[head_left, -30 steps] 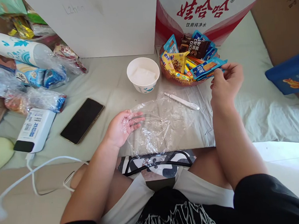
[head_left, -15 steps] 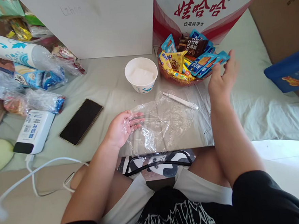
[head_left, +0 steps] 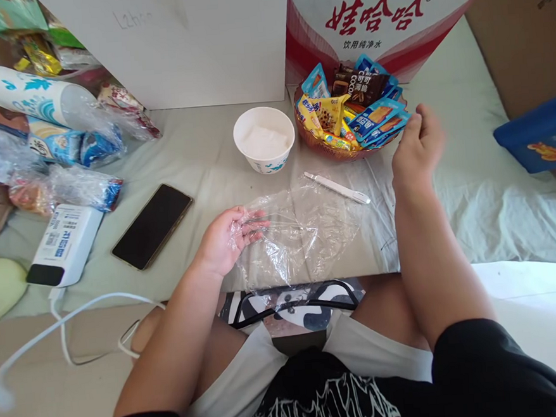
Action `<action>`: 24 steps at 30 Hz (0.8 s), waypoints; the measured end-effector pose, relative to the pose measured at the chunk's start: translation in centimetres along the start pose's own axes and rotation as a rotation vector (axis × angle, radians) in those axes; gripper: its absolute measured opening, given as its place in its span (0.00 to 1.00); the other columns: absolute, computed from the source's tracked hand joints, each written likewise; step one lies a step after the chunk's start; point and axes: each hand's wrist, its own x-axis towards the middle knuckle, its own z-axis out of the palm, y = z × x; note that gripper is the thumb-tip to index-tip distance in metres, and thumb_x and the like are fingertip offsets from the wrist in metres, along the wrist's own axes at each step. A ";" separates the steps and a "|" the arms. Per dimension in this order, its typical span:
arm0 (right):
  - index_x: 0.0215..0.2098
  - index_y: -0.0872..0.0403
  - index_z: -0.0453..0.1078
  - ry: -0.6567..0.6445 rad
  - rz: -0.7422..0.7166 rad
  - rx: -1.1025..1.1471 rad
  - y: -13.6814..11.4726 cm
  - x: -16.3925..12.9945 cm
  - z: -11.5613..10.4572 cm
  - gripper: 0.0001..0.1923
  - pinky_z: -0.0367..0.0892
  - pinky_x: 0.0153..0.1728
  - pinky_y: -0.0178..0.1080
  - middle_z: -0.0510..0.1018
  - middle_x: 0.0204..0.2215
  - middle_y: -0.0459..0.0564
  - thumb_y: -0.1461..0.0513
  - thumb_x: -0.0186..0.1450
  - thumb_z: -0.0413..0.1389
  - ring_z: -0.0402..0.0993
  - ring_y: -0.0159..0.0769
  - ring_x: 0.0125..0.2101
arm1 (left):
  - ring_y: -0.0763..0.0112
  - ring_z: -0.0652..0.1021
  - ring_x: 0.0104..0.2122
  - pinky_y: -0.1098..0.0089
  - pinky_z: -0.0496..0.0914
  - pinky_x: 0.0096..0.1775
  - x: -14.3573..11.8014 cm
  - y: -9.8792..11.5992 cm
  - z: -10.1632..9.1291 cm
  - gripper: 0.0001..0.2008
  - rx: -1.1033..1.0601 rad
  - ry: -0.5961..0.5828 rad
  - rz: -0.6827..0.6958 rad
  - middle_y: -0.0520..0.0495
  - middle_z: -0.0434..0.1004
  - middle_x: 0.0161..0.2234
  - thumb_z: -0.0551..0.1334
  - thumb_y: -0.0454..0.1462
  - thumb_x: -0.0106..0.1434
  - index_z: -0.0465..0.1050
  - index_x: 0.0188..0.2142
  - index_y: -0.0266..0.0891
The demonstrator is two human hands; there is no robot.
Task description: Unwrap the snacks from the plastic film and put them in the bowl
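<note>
Two bare hands work over a cloth-covered desk. The left hand lies palm up at the near edge, its fingers spread open inside the mouth of a clear plastic bag, touching the film but pinching nothing. The bag lies crumpled and flat, spreading from that hand toward the person's right, its far side reaching near a thin white pen-like stick.

The right hand hovers just beside the right rim of a basket of snack packets, fingers loosely curled and empty as far as the view shows; its fingertips sit close to the blue packets that stick out over the rim, their long axis pointing toward that hand. This hand is far nearer the basket than the left. The basket lies beyond and right of the bag, with the stick between them.

A white paper bowl stands just left of the basket. Farther left lie a dark phone, a white power bank and wrapped snack packs.
</note>
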 end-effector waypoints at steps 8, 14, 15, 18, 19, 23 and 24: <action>0.56 0.54 0.62 0.110 0.047 -0.037 -1.7 -0.9 -0.8 0.23 0.64 0.49 0.46 0.65 0.38 0.48 0.59 0.66 0.59 0.67 0.38 0.41 | 0.65 0.85 0.32 0.73 0.75 0.29 0.0 0.3 -0.3 0.06 0.042 -0.014 0.009 0.44 0.84 0.35 0.63 0.35 0.51 0.65 0.26 0.39; 0.47 0.50 0.70 -0.416 -0.467 0.142 -6.2 -8.4 -1.5 0.13 0.72 0.44 0.45 0.77 0.39 0.51 0.62 0.64 0.55 0.75 0.40 0.39 | 0.70 0.77 0.16 0.79 0.55 0.13 0.1 1.0 -1.2 0.09 0.251 -0.103 0.041 0.45 0.80 0.26 0.65 0.39 0.49 0.64 0.25 0.39; 0.52 0.49 0.70 -0.560 -0.523 0.155 -6.4 -9.6 -1.5 0.19 0.73 0.48 0.48 0.79 0.45 0.54 0.63 0.62 0.55 0.77 0.44 0.45 | 0.71 0.76 0.15 0.79 0.52 0.12 0.0 1.1 -1.3 0.10 0.271 -0.137 0.042 0.45 0.80 0.25 0.65 0.39 0.49 0.64 0.25 0.39; 0.63 0.50 0.66 -0.858 -0.584 0.141 -6.2 -11.6 -1.6 0.32 0.69 0.62 0.57 0.72 0.64 0.60 0.61 0.60 0.58 0.70 0.53 0.64 | 0.72 0.74 0.13 0.80 0.50 0.11 -0.1 1.3 -1.5 0.12 0.305 -0.248 0.024 0.44 0.79 0.23 0.67 0.41 0.48 0.64 0.24 0.40; 0.62 0.49 0.67 -0.906 -0.575 0.124 -6.1 -11.9 -1.6 0.29 0.66 0.65 0.59 0.70 0.66 0.61 0.60 0.61 0.59 0.67 0.54 0.66 | 0.72 0.73 0.12 0.80 0.49 0.11 -0.1 1.3 -1.6 0.14 0.315 -0.284 0.016 0.44 0.79 0.22 0.68 0.42 0.48 0.63 0.23 0.40; 0.39 0.48 0.76 -0.893 -0.465 0.109 -6.5 -11.6 -1.7 0.05 0.68 0.64 0.57 0.82 0.53 0.54 0.57 0.68 0.58 0.75 0.50 0.61 | 0.71 0.74 0.13 0.79 0.50 0.12 -0.1 1.3 -2.1 0.19 0.373 -0.364 0.028 0.40 0.81 0.25 0.70 0.48 0.50 0.63 0.23 0.40; 0.36 0.48 0.75 -0.861 -0.410 0.115 -6.7 -11.5 -1.8 0.06 0.71 0.60 0.55 0.84 0.47 0.53 0.58 0.69 0.57 0.79 0.48 0.56 | 0.71 0.75 0.15 0.79 0.51 0.12 0.0 1.3 -2.4 0.20 0.396 -0.356 0.053 0.40 0.82 0.27 0.71 0.49 0.50 0.65 0.24 0.40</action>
